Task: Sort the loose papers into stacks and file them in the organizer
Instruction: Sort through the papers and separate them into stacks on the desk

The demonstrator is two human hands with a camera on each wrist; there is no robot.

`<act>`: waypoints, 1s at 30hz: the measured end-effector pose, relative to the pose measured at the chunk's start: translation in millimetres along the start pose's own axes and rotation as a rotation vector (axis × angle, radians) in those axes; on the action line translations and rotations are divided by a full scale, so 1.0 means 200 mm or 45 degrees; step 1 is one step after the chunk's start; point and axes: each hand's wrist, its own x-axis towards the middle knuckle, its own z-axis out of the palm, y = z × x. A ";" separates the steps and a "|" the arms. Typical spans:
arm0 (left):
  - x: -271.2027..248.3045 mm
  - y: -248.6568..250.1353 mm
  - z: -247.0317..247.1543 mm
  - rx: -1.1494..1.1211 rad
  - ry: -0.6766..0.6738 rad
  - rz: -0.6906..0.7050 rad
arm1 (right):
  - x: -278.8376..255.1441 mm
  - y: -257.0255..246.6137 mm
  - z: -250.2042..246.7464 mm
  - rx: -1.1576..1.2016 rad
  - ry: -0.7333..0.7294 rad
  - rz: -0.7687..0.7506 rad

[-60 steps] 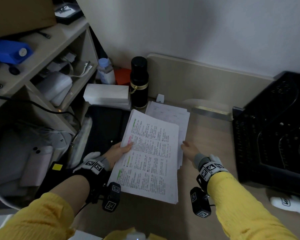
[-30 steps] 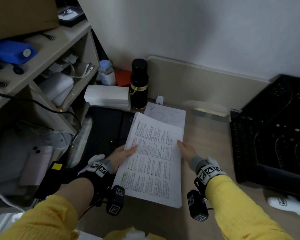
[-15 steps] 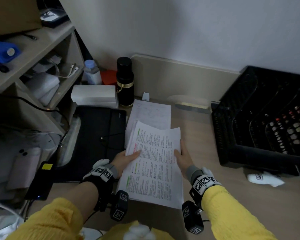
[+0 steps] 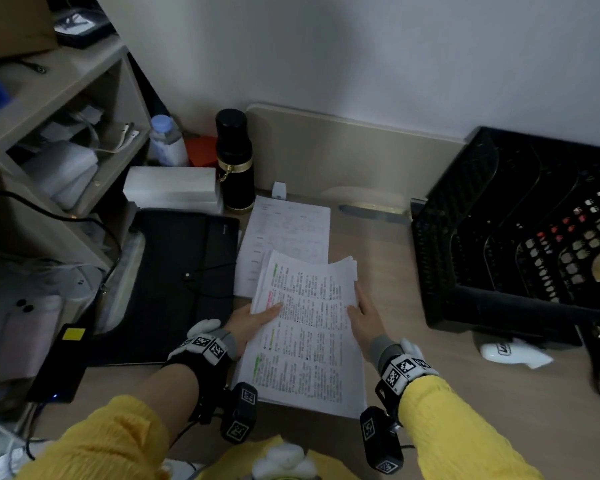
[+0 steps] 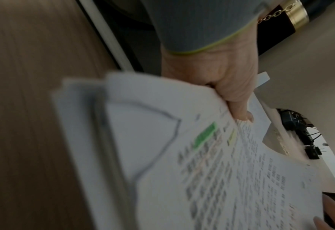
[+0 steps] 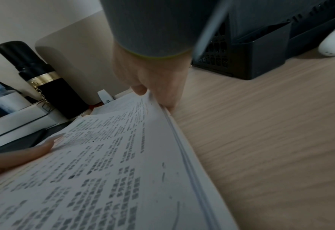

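A: Where is the stack of printed papers (image 4: 309, 337)?

B: Between both hands, over the near part of the desk (image 4: 465, 393), overlapping the near end of a second pile of sheets (image 4: 288, 233) lying flat on the desk.

A: How are the hands placed?

B: The left hand (image 4: 253, 320) grips the stack's left edge, thumb on the top page. The right hand (image 4: 364, 317) clasps the right edge, thumb on top and fingers (image 6: 168, 99) against the side and underneath.

A: And the organizer?

B: The black mesh organizer (image 4: 520, 237) stands at the right of the desk, well apart from the stack. A black flask (image 4: 234, 161) stands upright by the far end of the flat pile, and a black folder (image 4: 177, 271) lies to the left.
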 end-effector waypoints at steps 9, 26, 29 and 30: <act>0.02 0.01 0.02 0.075 0.075 -0.026 | 0.02 -0.02 -0.02 -0.020 0.124 0.198; 0.05 -0.01 0.00 0.161 0.095 -0.016 | 0.05 0.05 -0.27 -0.292 0.369 0.460; 0.05 -0.01 0.00 0.165 0.124 -0.007 | 0.04 0.08 -0.26 -0.446 0.250 0.475; 0.05 -0.01 0.00 0.161 0.130 -0.002 | 0.03 0.07 -0.26 -0.475 0.251 0.456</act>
